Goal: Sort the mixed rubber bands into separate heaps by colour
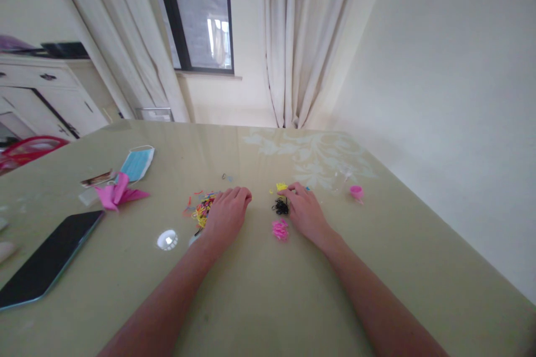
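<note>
Bands (201, 216) form one yellow pile (281, 186), one black pile (280, 207) and one pink pile (280, 230) beside the right hand (306, 211), fingers slightly spread. One mixed pile (205, 205) lies beside the left hand (228, 209), fingers curled together; whether either hand pinches a band cannot be determined.

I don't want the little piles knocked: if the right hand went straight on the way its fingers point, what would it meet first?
Most likely the yellow pile, just ahead of the right hand; whether they touch is unclear from this one view.
</note>
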Action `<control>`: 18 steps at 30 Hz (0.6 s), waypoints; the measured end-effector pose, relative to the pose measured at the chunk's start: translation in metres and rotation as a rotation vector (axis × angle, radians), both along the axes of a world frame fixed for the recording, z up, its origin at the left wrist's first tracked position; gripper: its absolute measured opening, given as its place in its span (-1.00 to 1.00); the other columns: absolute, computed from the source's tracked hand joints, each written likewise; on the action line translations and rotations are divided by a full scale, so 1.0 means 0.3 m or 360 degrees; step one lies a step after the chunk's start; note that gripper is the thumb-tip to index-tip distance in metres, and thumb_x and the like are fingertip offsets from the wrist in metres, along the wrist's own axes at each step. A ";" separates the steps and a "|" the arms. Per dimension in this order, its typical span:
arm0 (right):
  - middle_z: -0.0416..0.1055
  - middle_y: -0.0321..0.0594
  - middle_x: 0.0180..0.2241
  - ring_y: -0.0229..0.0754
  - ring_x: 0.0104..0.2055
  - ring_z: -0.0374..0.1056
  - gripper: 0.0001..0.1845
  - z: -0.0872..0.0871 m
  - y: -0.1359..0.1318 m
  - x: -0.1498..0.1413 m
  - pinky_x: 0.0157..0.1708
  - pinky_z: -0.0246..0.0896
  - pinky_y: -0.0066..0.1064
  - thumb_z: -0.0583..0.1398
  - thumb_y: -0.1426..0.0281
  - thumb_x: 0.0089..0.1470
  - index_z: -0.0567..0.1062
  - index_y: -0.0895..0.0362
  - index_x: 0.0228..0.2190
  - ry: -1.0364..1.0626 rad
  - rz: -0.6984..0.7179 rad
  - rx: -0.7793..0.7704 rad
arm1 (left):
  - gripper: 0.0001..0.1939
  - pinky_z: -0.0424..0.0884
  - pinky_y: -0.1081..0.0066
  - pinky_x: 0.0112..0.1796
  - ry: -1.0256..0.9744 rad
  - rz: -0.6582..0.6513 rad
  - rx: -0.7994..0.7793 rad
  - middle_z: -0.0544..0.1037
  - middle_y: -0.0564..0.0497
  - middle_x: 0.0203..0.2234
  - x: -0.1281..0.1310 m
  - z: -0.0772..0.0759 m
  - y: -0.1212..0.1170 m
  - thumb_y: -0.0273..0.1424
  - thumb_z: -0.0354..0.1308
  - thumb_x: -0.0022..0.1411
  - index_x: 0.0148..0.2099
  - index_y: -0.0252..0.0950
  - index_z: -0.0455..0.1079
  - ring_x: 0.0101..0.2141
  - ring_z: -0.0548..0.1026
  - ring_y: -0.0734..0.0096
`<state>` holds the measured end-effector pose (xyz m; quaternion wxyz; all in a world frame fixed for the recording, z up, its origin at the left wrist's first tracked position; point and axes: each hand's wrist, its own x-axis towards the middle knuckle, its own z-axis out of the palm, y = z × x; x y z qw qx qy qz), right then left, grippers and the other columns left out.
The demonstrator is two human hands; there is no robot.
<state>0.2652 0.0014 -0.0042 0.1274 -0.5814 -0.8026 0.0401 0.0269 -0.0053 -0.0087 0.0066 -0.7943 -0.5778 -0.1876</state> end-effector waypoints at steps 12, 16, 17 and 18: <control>0.39 -0.03 0.21 0.04 0.19 0.36 -0.28 0.002 0.001 -0.012 0.12 0.14 -0.20 0.10 0.74 0.16 0.54 -0.03 0.22 -0.0169 0.0027 0.0040 | -0.81 0.35 0.21 -0.12 0.0015 -0.0019 0.0001 0.67 -0.07 -0.17 0.004 0.000 -0.001 -0.42 0.05 0.55 -0.09 -0.20 0.49 -0.12 0.59 0.11; 0.35 -0.01 0.23 0.10 0.20 0.33 -0.24 0.007 0.002 -0.019 0.08 0.15 -0.16 0.10 0.75 0.12 0.54 -0.06 0.22 -0.0184 0.0040 0.0057 | -0.81 0.36 0.21 -0.11 0.0032 -0.0028 -0.0009 0.66 -0.08 -0.17 0.004 0.002 -0.002 -0.42 0.05 0.54 -0.09 -0.21 0.49 -0.12 0.58 0.10; 0.35 0.00 0.23 0.11 0.19 0.32 -0.25 0.011 0.003 -0.016 0.08 0.15 -0.16 0.10 0.75 0.12 0.54 -0.05 0.22 -0.0171 0.0011 0.0071 | -0.81 0.36 0.21 -0.11 0.0025 -0.0032 -0.0012 0.67 -0.08 -0.17 0.004 0.002 -0.002 -0.43 0.04 0.54 -0.10 -0.21 0.50 -0.12 0.58 0.11; 0.36 0.01 0.21 0.11 0.18 0.32 -0.26 0.015 0.005 -0.010 0.07 0.15 -0.16 0.10 0.75 0.12 0.54 -0.03 0.22 -0.0152 -0.0027 0.0089 | -0.81 0.36 0.22 -0.11 0.0015 -0.0037 -0.0017 0.67 -0.08 -0.16 0.004 0.003 -0.001 -0.44 0.04 0.54 -0.10 -0.21 0.50 -0.12 0.58 0.11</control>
